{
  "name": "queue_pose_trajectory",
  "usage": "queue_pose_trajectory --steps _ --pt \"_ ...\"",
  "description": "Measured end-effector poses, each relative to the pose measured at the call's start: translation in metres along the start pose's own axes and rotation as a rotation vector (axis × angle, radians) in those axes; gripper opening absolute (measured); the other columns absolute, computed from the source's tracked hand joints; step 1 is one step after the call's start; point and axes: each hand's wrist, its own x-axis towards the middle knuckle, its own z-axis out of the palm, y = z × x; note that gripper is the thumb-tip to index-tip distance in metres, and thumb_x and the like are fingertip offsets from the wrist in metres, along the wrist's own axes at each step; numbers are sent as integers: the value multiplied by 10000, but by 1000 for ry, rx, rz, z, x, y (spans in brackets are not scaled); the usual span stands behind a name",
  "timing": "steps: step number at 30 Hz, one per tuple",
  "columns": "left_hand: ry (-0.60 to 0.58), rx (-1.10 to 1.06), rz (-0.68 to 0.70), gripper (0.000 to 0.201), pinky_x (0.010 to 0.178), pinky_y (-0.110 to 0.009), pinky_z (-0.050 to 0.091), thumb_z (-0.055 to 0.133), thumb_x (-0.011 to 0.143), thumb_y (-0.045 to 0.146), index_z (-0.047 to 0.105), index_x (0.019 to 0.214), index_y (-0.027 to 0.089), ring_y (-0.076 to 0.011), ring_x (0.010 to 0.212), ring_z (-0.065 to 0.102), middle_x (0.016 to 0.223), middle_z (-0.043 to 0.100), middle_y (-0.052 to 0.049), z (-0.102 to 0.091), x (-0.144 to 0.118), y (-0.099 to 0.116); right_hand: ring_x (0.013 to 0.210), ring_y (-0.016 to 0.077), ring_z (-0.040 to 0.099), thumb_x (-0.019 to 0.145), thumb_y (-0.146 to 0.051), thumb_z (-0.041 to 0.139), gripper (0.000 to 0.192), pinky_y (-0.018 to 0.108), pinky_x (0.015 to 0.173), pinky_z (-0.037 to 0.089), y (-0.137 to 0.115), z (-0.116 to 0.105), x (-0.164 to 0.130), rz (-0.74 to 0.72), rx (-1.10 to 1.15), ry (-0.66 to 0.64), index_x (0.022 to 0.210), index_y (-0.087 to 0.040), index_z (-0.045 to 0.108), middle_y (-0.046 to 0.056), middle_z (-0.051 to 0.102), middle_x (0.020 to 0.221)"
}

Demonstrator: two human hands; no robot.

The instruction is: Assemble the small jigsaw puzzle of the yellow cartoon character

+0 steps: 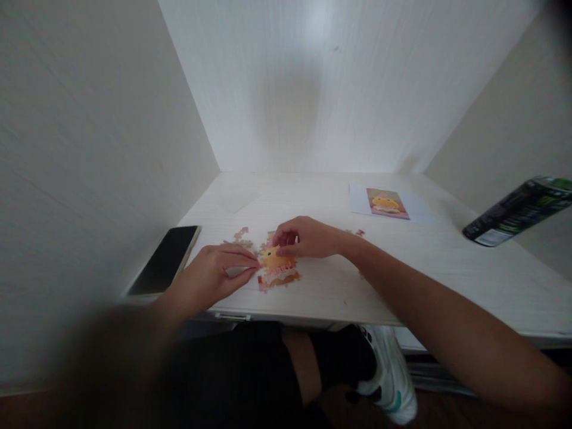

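A partly joined jigsaw puzzle [279,275] with a yellow figure on pink lies on the white desk near its front edge. My left hand [223,269] is at the puzzle's left side, thumb and fingertips pinched together at its edge. Whatever sits in that pinch is too small to make out. My right hand [301,237] reaches over the upper right of the puzzle, its fingers curled down onto it and covering part of the picture. Loose puzzle pieces [242,237] lie behind my left hand. A few more pieces [360,232] show beyond my right wrist.
A black phone [165,262] lies at the desk's left edge. Toward the back right, a picture card [388,204] of the yellow figure rests on white paper [358,199]. A dark can [518,211] stands at the right. White panels enclose the desk [322,298] on three sides.
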Motion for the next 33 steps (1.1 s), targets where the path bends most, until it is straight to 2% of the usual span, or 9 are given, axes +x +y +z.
queue_pose_trajectory --steps 5,12,23,28,33 --pt "-81 35 49 187 803 -311 535 587 886 258 766 940 257 -178 854 689 968 744 -45 3 -1 0 648 108 569 750 -343 733 267 229 594 403 -2 3 -3 -36 -181 -103 943 -159 729 25 684 773" --pt "-112 82 38 201 798 -311 521 583 871 220 765 948 260 -182 870 669 978 722 -46 3 0 6 643 107 540 738 -312 725 264 232 601 391 -5 5 -3 -63 -257 -101 950 -156 729 21 666 780" --pt "-201 134 30 235 833 -320 497 518 917 219 745 976 231 -179 893 637 1025 662 -64 2 1 16 638 107 536 756 -316 705 256 235 594 385 -3 6 -2 -79 -251 -101 956 -156 723 19 653 769" --pt "-228 220 20 263 933 -372 480 478 950 261 720 1025 193 -231 1041 606 1116 649 -100 0 -1 28 646 109 534 762 -303 695 237 240 602 378 -4 6 -3 -77 -264 -109 957 -172 719 21 664 787" --pt "-257 365 13 277 937 -472 465 485 939 258 685 1106 162 -290 1047 614 1123 678 -119 1 -7 47 641 110 531 759 -305 705 243 239 596 373 -6 6 -3 -57 -249 -112 963 -172 716 19 662 779"
